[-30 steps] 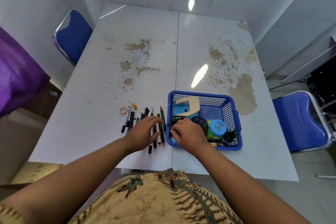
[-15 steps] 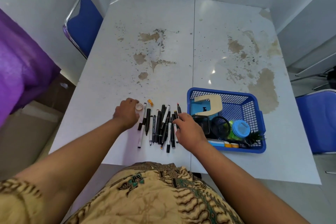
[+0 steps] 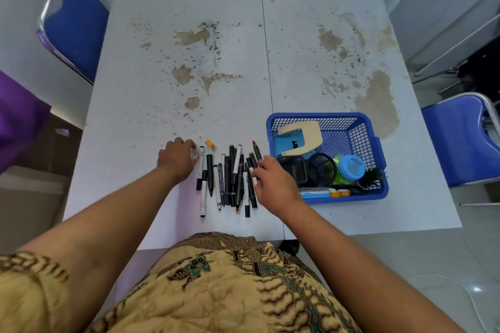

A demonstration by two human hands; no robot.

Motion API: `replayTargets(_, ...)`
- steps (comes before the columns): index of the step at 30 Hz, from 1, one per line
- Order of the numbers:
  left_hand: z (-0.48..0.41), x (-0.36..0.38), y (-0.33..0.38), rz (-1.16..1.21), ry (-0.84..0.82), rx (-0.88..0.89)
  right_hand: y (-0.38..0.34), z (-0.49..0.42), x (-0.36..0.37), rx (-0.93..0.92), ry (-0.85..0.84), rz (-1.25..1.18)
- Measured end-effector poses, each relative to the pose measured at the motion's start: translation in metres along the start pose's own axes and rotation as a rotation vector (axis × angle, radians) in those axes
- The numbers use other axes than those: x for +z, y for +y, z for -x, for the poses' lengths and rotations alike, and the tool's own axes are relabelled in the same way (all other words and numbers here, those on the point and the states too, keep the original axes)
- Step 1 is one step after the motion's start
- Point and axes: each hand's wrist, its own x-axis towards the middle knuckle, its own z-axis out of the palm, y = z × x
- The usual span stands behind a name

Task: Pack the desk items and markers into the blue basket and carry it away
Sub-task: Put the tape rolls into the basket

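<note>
At frame centre, a small tape roll [image 3: 194, 153] is pinched by the left hand [image 3: 177, 158] beside a row of markers [image 3: 228, 178] on the stained desk [image 3: 189, 57], while the right hand [image 3: 273, 180] is rested, fingers spread, on the row's right edge, just beside the part-filled blue basket [image 3: 324, 116].

Table [image 3: 167, 57] lies open beyond the markers [image 3: 230, 178]; blue basket [image 3: 319, 115] far-right corner free.

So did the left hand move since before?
Yes. The left hand went left, off the markers, away from the blue basket, to the small tape roll.
</note>
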Motion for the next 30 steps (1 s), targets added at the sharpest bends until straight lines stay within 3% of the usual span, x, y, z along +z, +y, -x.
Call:
replayTargets(10, 0.031, -0.001, -0.019, 0.316, 0.078, -0.182, 0.01, 0.0, 0.004, -0.03, 0.035, -0.072)
replayTargets(18, 0.071, 0.005, -0.019, 0.586, 0.086, -0.303, 0.024, 0.0, -0.007, -0.136, -0.038, -0.095)
replayTargets(24, 0.101, -0.021, 0.042, 0.882, 0.037, -0.168, 0.03, -0.003, -0.032, -0.179, -0.122, -0.232)
replayTargets(30, 0.121, -0.035, 0.13, 1.103, -0.017, -0.063, 0.038, 0.007, -0.055, -0.229, -0.023, -0.328)
